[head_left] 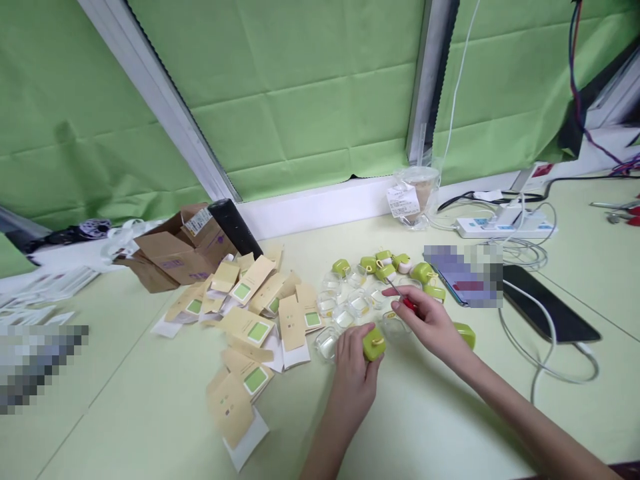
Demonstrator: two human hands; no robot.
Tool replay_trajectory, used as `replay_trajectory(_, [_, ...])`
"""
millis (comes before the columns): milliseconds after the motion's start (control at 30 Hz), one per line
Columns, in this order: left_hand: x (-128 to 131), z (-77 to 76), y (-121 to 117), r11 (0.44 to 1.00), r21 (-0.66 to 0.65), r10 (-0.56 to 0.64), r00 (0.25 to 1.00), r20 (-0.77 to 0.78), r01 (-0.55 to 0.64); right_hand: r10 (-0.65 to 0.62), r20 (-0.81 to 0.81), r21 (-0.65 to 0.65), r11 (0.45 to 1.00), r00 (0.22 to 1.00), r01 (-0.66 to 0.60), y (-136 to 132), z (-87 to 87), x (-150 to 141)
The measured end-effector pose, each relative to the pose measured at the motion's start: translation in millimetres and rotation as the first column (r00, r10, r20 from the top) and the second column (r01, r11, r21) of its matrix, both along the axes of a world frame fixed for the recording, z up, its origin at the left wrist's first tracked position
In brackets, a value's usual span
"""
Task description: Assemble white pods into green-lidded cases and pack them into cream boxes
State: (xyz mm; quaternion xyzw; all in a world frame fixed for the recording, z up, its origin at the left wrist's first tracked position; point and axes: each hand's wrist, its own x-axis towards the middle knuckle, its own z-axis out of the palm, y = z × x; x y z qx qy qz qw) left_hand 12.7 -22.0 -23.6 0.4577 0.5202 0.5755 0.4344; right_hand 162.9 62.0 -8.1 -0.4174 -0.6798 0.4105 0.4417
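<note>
My left hand [354, 363] grips a small olive-green case [374, 343] with a pale loop on its top, fingers wrapped round it. In my right hand [425, 321] is a slim tool, probably a screwdriver [409, 304], with a red handle and a thin metal shaft pointing up and left, away from the held case. Several clear plastic cases [345, 315] lie between and beyond my hands. Behind them sit more green cases [369, 265], some with pale loops. Another green case [466, 335] is partly hidden by my right wrist.
Opened tan paper boxes [249, 327] are heaped at the left. Behind them are a brown carton [185, 243] and a black cylinder [235, 228]. A bagged cup [417, 193] stands at the back. A phone [463, 277], black slab [547, 303], cables and power strip [505, 225] occupy the right.
</note>
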Motion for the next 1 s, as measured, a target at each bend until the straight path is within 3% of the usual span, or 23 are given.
replay_trajectory(200, [0.2,-4.3,0.0,0.999,-0.038,0.027,1.0,-0.015,-0.028,0.117,0.053,-0.052,0.992,0.992,-0.115,-4.1,2.2,-4.1])
replay_trajectory(367, [-2.2,6.5,3.9,0.99,-0.048,0.135,0.989,0.061,-0.132,0.183,0.04,-0.061,0.982,0.982,-0.18,-5.1,3.9,-3.9])
replay_trajectory(467, [-5.1,19.6,6.4,0.993,-0.034,0.116,0.963,0.245,-0.111,0.212,0.03,-0.026,0.977,0.977,-0.211,-8.7,4.6,-4.6])
replay_trajectory(567, [-4.8,31.4,6.2,0.998,-0.064,0.045,0.826,0.562,-0.011,0.175,0.04,0.014,0.984,0.984,-0.176,-14.8,4.8,-7.9])
replay_trajectory(667, [-1.2,34.2,5.5,0.997,-0.074,0.022,0.744,0.668,0.037,0.157,0.07,0.075,0.984,0.985,-0.162,-20.0,3.6,-13.5])
replay_trajectory(833, [8.9,18.1,6.1,0.99,-0.112,0.134,0.866,0.481,-0.091,0.099,0.144,0.152,0.981,0.985,-0.121,-21.9,-2.1,-21.2])
replay_trajectory(1000, [9.8,8.4,5.4,0.998,-0.001,0.064,0.926,0.372,-0.068,0.128,0.129,0.138,0.98,0.983,-0.145,-23.8,-5.6,-22.2])
